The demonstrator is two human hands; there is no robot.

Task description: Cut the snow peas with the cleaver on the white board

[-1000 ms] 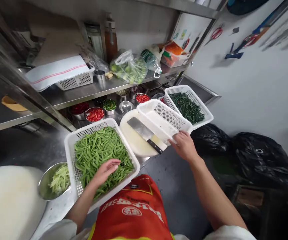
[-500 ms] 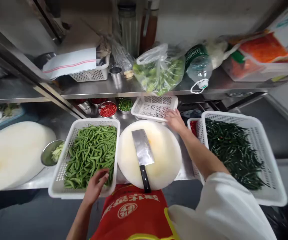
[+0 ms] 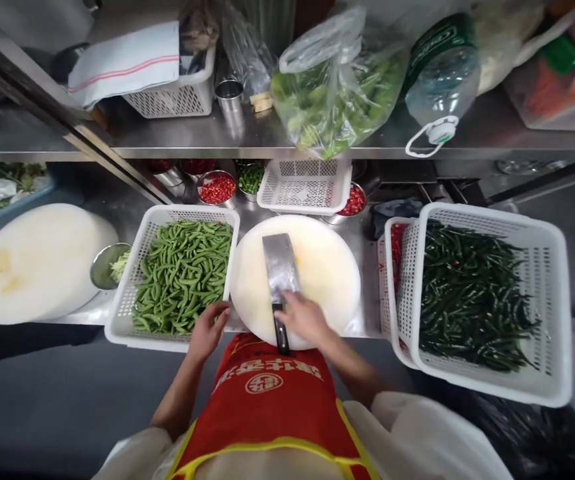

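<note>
A cleaver (image 3: 280, 267) with a black handle lies on the round white cutting board (image 3: 327, 280), its handle toward me. My right hand (image 3: 304, 319) is over the cleaver where blade meets handle; its fingers are blurred, so I cannot tell whether they grip it. My left hand (image 3: 208, 331) is at the near right corner of a white basket (image 3: 117, 313) holding green beans (image 3: 182, 277). Its fingers are loosely bent and apart, with nothing visible in them.
To the right, a white basket (image 3: 554, 300) holds dark green chillies (image 3: 474, 293). Behind the board stand a small white basket (image 3: 303, 197) and bowls of chopped red chillies (image 3: 217, 189). Another round board (image 3: 42, 260) lies left. A steel shelf (image 3: 167, 137) overhangs the counter's back.
My right hand has left the small white basket behind the board and come back to the cleaver. My left hand has shifted slightly toward the basket's right corner. The view has tilted and moved.
</note>
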